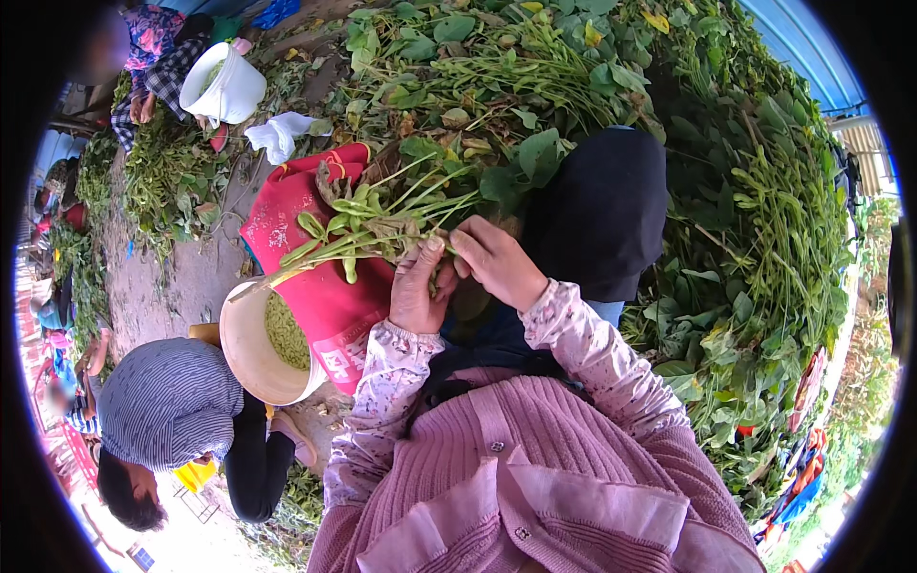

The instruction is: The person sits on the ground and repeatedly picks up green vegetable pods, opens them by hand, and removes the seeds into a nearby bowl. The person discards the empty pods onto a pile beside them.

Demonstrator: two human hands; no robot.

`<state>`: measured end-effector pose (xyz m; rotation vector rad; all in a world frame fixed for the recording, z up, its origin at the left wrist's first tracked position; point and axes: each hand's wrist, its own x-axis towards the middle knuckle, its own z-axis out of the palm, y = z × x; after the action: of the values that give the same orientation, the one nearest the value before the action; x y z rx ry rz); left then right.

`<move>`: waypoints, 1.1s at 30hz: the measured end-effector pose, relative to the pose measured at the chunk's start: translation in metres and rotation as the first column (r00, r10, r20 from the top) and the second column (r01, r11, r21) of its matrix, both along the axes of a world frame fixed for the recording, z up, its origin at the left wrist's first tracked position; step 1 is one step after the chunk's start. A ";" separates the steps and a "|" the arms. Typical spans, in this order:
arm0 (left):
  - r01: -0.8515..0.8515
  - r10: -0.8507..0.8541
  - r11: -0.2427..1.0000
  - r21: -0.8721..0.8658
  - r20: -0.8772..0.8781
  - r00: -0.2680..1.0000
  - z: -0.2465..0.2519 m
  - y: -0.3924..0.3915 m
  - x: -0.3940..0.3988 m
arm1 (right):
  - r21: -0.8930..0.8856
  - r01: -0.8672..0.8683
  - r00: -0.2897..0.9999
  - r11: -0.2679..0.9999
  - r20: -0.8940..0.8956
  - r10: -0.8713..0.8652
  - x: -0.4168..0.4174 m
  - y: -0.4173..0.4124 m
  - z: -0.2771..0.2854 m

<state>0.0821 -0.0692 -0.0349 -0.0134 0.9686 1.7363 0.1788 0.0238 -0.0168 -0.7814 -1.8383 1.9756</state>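
Observation:
My left hand (pixel 423 290) grips a cut bean plant, probably soybean (pixel 351 223), by its stalks, with the thumb on top. Plump green pods hang from the stems, and the thick pale stem end (pixel 269 281) points left over a bucket. Close against the left thumb, my right hand (pixel 498 259) pinches the same plant; what lies under its fingertips is partly hidden. Beneath the plant, a red cloth with white printing (pixel 304 236) covers one knee. A black cloth (pixel 598 215) covers the other. The white bucket (pixel 240 351) at left holds many small green pods or beans (pixel 286 333).
Heaps of leafy bean plants (pixel 759 236) rise in front and to the right. A person in a striped top (pixel 172 401) crouches at lower left. Another person (pixel 154 64) sits by a second white bucket (pixel 233 86). A white plastic bag (pixel 279 135) lies on the ground.

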 end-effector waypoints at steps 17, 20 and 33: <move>0.187 -0.253 0.962 -0.200 -0.382 0.889 0.001 -0.019 -0.014 | 0.433 -0.209 0.970 0.877 0.208 0.128 0.007 -0.019 -0.018; 0.250 -0.324 0.941 -0.230 -0.391 0.861 -0.004 -0.024 -0.005 | 0.503 -0.175 0.981 0.847 0.167 0.104 0.013 -0.021 -0.031; 0.198 -0.232 0.948 -0.251 -0.114 0.966 -0.023 -0.045 0.003 | 0.788 -0.242 0.889 0.567 0.414 -0.196 -0.038 0.033 0.003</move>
<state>0.0850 -0.1139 -0.0575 0.0603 1.2323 1.4277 0.1412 0.0570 -0.0133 -0.9171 -2.6957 0.6744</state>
